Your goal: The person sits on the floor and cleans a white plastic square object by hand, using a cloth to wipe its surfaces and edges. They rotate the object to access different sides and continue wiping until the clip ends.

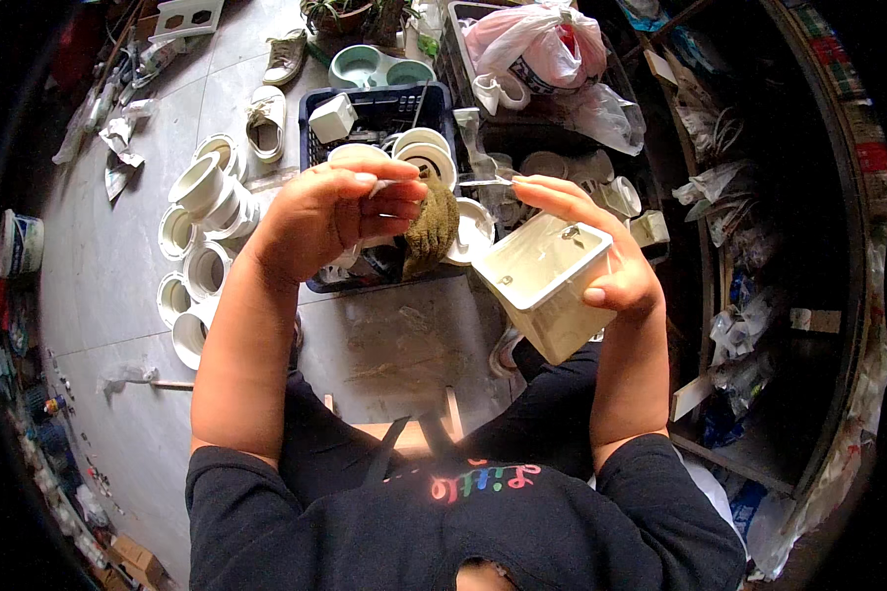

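My right hand point(613, 258) holds an open rectangular cream plastic box point(554, 295), tilted with its opening up and towards the left. Its index finger and another finger reach past the box, near a small clear strip of plastic film point(486, 181). My left hand point(347, 203) is raised above a navy plastic crate point(375, 92), palm turned to the right, with a small pale scrap at its thumb and fingertips. Between the hands, a brown-green cloth point(430, 225) lies over white round plastic fittings point(473, 230). A white square plastic piece point(332, 118) lies at the crate's back left.
White plastic pipe fittings point(207, 270) stand grouped on the tiled floor at left. Shoes point(266, 122) and a green double pet bowl point(381, 68) are beyond. A dark crate with a tied plastic bag point(539, 48) stands back right; shelving point(702, 295) lines the right side.
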Available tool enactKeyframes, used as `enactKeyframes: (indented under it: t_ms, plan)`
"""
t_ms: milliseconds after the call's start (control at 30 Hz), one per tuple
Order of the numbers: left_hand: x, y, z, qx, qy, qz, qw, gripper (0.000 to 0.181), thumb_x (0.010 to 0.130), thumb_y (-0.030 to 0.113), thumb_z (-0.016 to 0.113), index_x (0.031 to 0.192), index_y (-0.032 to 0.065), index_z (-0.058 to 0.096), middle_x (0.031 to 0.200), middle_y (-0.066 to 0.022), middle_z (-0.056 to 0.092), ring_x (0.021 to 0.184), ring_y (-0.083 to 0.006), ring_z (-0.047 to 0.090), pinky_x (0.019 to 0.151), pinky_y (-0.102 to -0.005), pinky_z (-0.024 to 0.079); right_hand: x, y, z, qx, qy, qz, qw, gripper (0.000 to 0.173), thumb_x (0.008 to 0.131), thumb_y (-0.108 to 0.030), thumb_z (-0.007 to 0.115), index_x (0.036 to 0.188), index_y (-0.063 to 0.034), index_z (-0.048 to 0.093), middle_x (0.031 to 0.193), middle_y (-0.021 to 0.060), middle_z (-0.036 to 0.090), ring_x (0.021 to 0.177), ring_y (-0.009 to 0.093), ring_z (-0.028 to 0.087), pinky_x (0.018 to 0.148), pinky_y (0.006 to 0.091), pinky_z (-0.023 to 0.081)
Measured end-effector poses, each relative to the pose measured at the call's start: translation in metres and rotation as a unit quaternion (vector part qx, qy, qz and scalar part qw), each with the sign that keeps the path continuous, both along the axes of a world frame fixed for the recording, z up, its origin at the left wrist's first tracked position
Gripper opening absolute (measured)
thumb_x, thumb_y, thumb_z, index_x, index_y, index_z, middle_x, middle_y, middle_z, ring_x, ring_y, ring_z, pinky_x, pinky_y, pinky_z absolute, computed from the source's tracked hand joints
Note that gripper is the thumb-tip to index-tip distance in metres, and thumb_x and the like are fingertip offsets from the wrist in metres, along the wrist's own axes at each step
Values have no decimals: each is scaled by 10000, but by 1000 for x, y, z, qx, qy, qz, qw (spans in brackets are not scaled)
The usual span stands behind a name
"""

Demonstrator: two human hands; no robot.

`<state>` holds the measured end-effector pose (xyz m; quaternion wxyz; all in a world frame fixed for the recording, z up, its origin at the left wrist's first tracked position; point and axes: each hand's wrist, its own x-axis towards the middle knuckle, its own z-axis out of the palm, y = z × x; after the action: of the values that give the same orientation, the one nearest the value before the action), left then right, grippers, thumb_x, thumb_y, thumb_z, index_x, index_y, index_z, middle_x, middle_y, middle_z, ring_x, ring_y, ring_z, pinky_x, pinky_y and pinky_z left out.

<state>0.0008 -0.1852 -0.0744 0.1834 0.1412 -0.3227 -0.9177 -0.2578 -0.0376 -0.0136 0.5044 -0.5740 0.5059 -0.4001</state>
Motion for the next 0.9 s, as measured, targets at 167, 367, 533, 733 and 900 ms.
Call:
enactKeyframes:
  t_ms: [167, 367, 533, 733, 900]
  plan:
    - [5, -9, -1, 39, 43, 116, 992, 458, 944, 371, 381, 1118, 2, 591, 1043, -147, 641, 889, -230, 635, 769, -343, 506, -6, -1, 0, -3, 17, 4, 1000, 1062, 517, -615, 667, 1272, 102, 459, 1323, 192, 417, 1242, 257, 393, 1028, 356, 266]
    - [-7, 11, 9, -315, -147, 388, 853, 147, 890, 172, 592, 975, 55, 620, 778, 24, 571, 592, -43, 442, 529, -191, 351, 0, -1, -6, 36, -44, 13, 998, 1014, 539, -572, 677, 1280, 83, 456, 1325, 189, 417, 1249, 258, 393, 1042, 359, 262]
    - [-21, 48, 17, -317, -218, 169, 907, 115, 842, 108, 646, 910, 16, 657, 823, 7, 628, 736, -49, 541, 685, -189, 425, 10, -6, -12, 45, -107, 30, 993, 966, 572, -526, 685, 1309, 48, 441, 1349, 174, 400, 1276, 251, 365, 1066, 361, 235]
    - [-27, 49, 15, -166, -264, 147, 939, 219, 831, 255, 679, 938, 64, 660, 749, 48, 590, 612, -14, 482, 506, -163, 375, 20, -8, -14, 72, -169, 15, 983, 1009, 554, -538, 687, 1321, 61, 420, 1360, 174, 389, 1279, 244, 360, 1070, 355, 224]
    - [-28, 45, 11, -158, -241, 157, 945, 213, 824, 257, 686, 918, 70, 648, 731, 54, 576, 602, -21, 485, 509, -159, 378, 21, -11, -16, 61, -173, 40, 982, 1007, 562, -548, 682, 1322, 60, 420, 1345, 171, 408, 1273, 240, 364, 1065, 350, 230]
